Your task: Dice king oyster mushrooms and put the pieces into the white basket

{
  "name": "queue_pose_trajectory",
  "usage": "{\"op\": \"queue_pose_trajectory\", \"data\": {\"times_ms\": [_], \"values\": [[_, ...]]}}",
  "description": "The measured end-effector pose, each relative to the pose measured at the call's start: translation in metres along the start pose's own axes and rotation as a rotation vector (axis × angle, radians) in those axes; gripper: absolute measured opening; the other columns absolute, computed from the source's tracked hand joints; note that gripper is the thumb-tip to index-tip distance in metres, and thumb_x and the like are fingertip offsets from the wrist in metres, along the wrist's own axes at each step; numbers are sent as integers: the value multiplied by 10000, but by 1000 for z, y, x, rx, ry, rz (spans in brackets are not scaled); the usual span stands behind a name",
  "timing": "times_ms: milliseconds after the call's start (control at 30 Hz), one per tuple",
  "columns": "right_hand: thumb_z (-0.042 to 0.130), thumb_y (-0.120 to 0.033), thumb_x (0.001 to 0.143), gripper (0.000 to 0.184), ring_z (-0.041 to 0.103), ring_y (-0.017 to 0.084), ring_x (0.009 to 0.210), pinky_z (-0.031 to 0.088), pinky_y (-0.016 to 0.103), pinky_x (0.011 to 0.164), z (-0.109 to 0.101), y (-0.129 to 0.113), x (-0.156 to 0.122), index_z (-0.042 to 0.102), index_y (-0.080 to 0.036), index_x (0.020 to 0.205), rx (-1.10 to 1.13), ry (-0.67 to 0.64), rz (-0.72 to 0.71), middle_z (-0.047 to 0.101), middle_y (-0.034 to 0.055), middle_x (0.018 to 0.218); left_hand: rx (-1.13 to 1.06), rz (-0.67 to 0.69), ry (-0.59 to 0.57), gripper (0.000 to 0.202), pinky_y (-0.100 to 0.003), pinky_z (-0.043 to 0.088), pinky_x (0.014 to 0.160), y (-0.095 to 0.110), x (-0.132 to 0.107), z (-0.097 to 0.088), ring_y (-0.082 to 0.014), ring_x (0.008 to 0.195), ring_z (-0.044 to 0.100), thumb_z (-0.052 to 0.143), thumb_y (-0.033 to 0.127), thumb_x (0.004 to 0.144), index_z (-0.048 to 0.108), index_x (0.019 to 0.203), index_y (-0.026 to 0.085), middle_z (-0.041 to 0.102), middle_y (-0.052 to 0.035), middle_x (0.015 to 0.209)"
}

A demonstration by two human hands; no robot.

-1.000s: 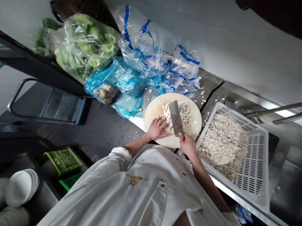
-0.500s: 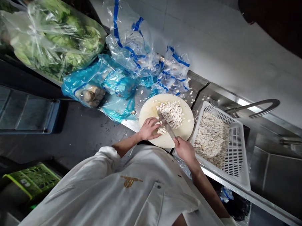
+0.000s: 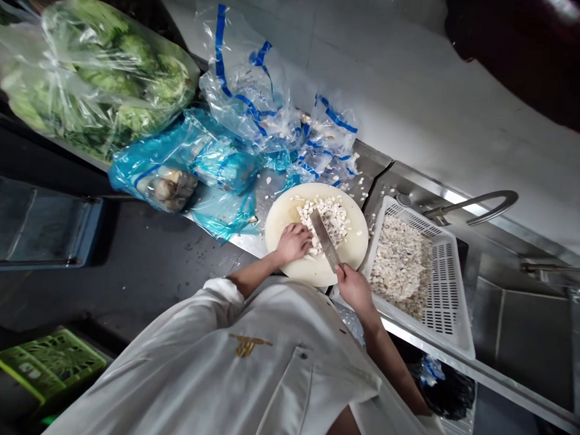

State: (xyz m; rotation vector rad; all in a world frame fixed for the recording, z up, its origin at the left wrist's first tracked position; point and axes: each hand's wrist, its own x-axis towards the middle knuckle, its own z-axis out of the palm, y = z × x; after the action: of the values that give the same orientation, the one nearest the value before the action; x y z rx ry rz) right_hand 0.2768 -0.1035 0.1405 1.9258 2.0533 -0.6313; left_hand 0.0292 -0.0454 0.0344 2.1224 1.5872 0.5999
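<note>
A round, cream-coloured cutting board (image 3: 283, 211) lies on the steel counter with a heap of diced white food (image 3: 335, 216) on it, perhaps mushroom. My right hand (image 3: 353, 285) grips the handle of a cleaver (image 3: 324, 237), its broad blade slanting up and left over the near side of the heap. Left of the blade, my left hand (image 3: 293, 243) rests on the board with fingers bent and held together against white pieces, which it partly covers. Beside the board on the right, a white perforated basket (image 3: 452, 295) holds a large pile of chopped pale food (image 3: 401, 264).
Clear bags with blue stripes (image 3: 248, 81) and blue plastic bags (image 3: 225, 163) crowd the counter behind and left of the board. A bag of leafy greens (image 3: 109, 68) stands farther left. A curved faucet (image 3: 492, 204) arches behind the basket, beside a steel sink (image 3: 530, 330).
The cleaver has shifted slightly right, away from my left fingers. My left hand has moved right and up, its spread fingers drawing in. The whole view has shifted a little.
</note>
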Motion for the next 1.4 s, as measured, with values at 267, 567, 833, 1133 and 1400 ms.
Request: {"op": "queue_pose_trajectory", "data": {"times_ms": [267, 567, 833, 1133, 1400], "values": [[308, -411, 1155, 429, 731, 226, 937, 381, 284, 749, 10, -18, 6, 686, -212, 1194, -8, -94, -36, 798, 105, 1050, 18, 269, -60, 335, -551, 368, 1181, -19, -16, 0, -329, 1363, 459, 665, 561, 958, 766, 1154, 309, 617, -92, 1313], [294, -418, 1155, 443, 730, 244, 986, 411, 288, 817, 4, -33, 11, 669, -206, 1258, 24, -125, -45, 791, 130, 1076, -8, 279, -83, 380, -510, 415, 1181, -29, -22, -6, -316, 1349, 475, 602, 565, 1000, 755, 1162, 258, 604, -115, 1368], [319, -420, 1149, 439, 726, 259, 1021, 411, 297, 825, -6, -47, 25, 691, -203, 1235, 14, -71, -19, 791, 132, 1097, 4, 278, -82, 421, -524, 384, 1196, -30, -23, -12, -339, 1395, 442, 628, 590, 984, 744, 1251, 284, 607, -104, 1416], [319, -431, 1151, 441, 710, 232, 939, 385, 284, 761, -16, -36, 4, 701, -213, 1183, -2, -23, 31, 793, 112, 1063, -13, 164, -15, 286, -589, 333, 1184, -9, -19, 8, -349, 1362, 461, 597, 418, 993, 775, 1173, 284, 649, -106, 1305], [308, -428, 1154, 445, 730, 252, 1000, 423, 295, 829, 4, -55, 15, 667, -204, 1291, -25, -110, 45, 787, 135, 1095, -44, 350, -125, 339, -532, 373, 1193, -28, -25, -6, -333, 1381, 468, 578, 521, 1023, 765, 1186, 289, 644, -94, 1366]]}}
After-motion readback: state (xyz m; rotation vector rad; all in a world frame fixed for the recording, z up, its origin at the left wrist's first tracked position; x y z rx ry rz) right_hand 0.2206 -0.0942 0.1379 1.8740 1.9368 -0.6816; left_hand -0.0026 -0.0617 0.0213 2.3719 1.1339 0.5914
